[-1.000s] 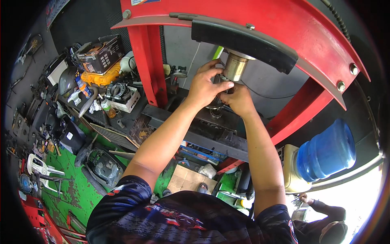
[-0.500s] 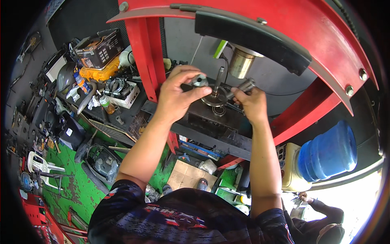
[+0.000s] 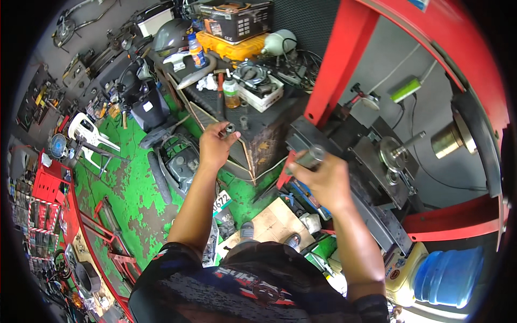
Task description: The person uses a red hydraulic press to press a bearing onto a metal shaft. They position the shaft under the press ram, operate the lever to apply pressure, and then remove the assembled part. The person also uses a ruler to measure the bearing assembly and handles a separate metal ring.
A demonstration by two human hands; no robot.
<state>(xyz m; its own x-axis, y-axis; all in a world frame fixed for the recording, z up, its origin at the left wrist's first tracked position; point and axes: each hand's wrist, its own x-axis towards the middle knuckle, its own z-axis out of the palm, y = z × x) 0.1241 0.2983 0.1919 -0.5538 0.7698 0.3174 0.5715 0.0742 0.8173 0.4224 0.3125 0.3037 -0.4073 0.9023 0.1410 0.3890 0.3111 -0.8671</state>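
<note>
My left hand (image 3: pixel 215 148) is closed around a short metal collar (image 3: pixel 230 128), held near the edge of the workbench. In my right hand (image 3: pixel 328 180) is a metal tube (image 3: pixel 311 157), its round end tilted up between thumb and fingers. That hand hovers in front of the bed of the red press frame (image 3: pixel 350 59). On the press bed, apart from both hands, sits a crankshaft part (image 3: pixel 391 153), a round steel disc with a shaft sticking out. The ram (image 3: pixel 449 139) of the press is beyond it.
The workbench (image 3: pixel 274 118) carries a white box of metal parts (image 3: pixel 264 97), a small bottle (image 3: pixel 231 92), a hammer (image 3: pixel 220 97) and a yellow case (image 3: pixel 231 47). A blue water jug (image 3: pixel 449 277) stands at the lower right. Motorcycle parts (image 3: pixel 183 164) lie on the green floor.
The view has turned left. Both hands have moved away from the crankshaft part, the left one toward the workbench, each still holding its metal piece. The crankshaft part stays on the press.
</note>
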